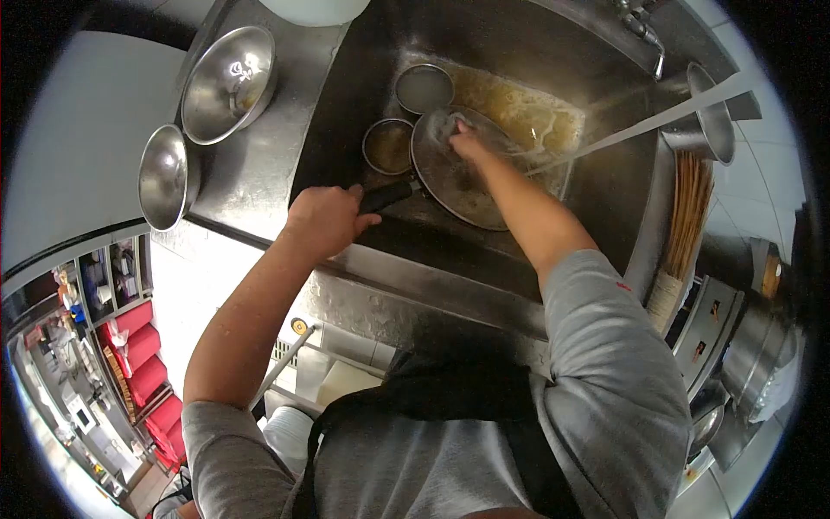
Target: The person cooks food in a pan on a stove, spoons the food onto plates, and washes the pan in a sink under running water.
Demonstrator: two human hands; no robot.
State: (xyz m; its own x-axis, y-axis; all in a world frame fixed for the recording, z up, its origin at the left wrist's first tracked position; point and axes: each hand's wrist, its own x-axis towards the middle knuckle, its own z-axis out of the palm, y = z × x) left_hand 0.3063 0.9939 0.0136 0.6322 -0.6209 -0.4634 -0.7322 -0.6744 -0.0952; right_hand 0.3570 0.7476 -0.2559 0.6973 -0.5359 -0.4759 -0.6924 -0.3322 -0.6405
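Note:
A round frying pan (pixel 467 197) lies tilted in the metal sink, its inside facing up. My left hand (pixel 327 221) is wrapped round the pan's black handle (pixel 386 198). Inside the pan, my right hand (pixel 471 145) presses its fingers on a greyish scouring pad (pixel 441 128) near the far left rim. The pad is partly blurred, so its exact make is hard to tell. Just left of the pan sit two small round containers (pixel 387 147), (pixel 424 88) in the sink. Murky, foamy water (pixel 553 121) covers the sink bottom behind the pan.
Two steel bowls (pixel 229 85), (pixel 164 177) rest on the left counter. A faucet (pixel 644 35) stands at the back right. A long pale streak (pixel 640 124), water jet or rod, slants into the sink. A bundle of thin sticks (pixel 690 208) stands beside a metal pot (pixel 713 117) at right.

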